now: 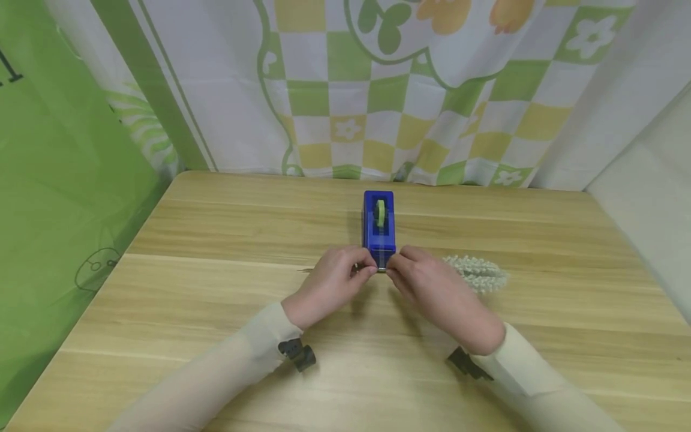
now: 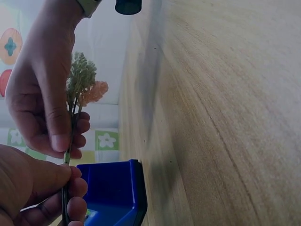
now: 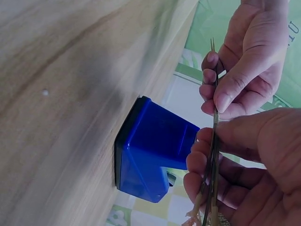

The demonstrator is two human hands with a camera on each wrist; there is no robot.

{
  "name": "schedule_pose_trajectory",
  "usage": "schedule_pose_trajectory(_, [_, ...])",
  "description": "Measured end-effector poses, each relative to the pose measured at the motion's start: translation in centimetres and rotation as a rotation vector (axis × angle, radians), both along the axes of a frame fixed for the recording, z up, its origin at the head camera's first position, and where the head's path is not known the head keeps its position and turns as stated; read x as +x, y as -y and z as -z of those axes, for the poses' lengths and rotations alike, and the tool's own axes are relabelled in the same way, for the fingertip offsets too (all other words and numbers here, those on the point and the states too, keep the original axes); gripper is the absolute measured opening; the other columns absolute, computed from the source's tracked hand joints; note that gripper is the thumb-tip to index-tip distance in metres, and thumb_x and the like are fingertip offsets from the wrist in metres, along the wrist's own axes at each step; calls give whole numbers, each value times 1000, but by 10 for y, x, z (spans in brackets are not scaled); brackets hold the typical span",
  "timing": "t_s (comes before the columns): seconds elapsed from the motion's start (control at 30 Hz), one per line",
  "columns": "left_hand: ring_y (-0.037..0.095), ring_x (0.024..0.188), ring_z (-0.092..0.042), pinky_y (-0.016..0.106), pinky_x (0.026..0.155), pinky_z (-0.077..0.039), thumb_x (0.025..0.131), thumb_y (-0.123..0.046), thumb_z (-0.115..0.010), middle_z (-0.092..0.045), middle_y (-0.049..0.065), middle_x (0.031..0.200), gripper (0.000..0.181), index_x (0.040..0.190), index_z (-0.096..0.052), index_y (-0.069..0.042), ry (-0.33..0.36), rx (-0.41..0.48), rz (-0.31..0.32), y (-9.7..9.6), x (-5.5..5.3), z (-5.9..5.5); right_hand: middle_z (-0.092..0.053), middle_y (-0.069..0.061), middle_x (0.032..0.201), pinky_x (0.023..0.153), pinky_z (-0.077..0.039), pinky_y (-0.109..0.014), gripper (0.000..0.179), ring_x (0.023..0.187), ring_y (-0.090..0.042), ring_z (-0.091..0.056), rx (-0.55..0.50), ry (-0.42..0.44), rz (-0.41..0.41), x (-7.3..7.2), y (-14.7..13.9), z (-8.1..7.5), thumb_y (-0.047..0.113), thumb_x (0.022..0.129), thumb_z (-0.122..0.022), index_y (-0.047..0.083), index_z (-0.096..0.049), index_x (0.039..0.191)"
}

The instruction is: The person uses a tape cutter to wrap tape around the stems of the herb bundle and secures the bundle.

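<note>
A small bunch of dried flowers is held sideways between both hands, its pale fluffy heads [image 1: 477,275] on the right and a pinkish-orange head [image 2: 95,92] beside them. My left hand [image 1: 335,279] pinches the thin dark stems [image 3: 207,179] near their bare ends. With thumb and fingers, my right hand [image 1: 432,291] grips them closer to the flowers. A pale shiny band [image 2: 67,157] circles the stems between the two thumbs. Right behind the fingertips stands a blue tape dispenser [image 1: 379,240] with a yellow-green roll [image 1: 381,213] in it.
The wooden table [image 1: 243,222] reaches back to a checked green, yellow and white curtain [image 1: 351,90]. Green cloth [image 1: 65,180] hangs on the left, and a pale wall [image 1: 653,180] stands on the right. Dark wrist cameras [image 1: 298,354] are strapped to both forearms.
</note>
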State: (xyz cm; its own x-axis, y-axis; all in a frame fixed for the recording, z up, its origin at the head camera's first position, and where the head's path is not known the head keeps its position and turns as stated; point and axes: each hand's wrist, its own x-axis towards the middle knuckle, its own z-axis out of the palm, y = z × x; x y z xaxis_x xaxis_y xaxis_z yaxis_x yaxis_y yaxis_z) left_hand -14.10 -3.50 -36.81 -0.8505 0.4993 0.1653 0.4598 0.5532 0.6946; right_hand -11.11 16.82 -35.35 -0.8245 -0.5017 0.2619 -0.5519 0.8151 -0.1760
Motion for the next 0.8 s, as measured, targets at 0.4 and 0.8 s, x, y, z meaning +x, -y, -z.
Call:
schedule_pose_trajectory(0.4, [10, 74, -57, 22, 67, -48, 99, -12, -71, -74, 3, 93, 6, 97, -75, -9, 11, -3, -7, 0, -1, 0, -72, -4, 89, 71, -60, -31, 5, 78, -14, -65, 4, 39, 3, -4, 2, -3, 10, 99, -70, 7, -74, 99])
schedule_pose_trajectory(0.8, [8, 60, -50, 20, 55, -42, 107, -18, -61, -66, 1, 75, 24, 98, -77, -3, 82, -68, 40, 0, -5, -4, -73, -1, 90, 69, -58, -31, 4, 80, -13, -63, -15, 32, 16, -5, 1, -2, 12, 98, -72, 9, -76, 99])
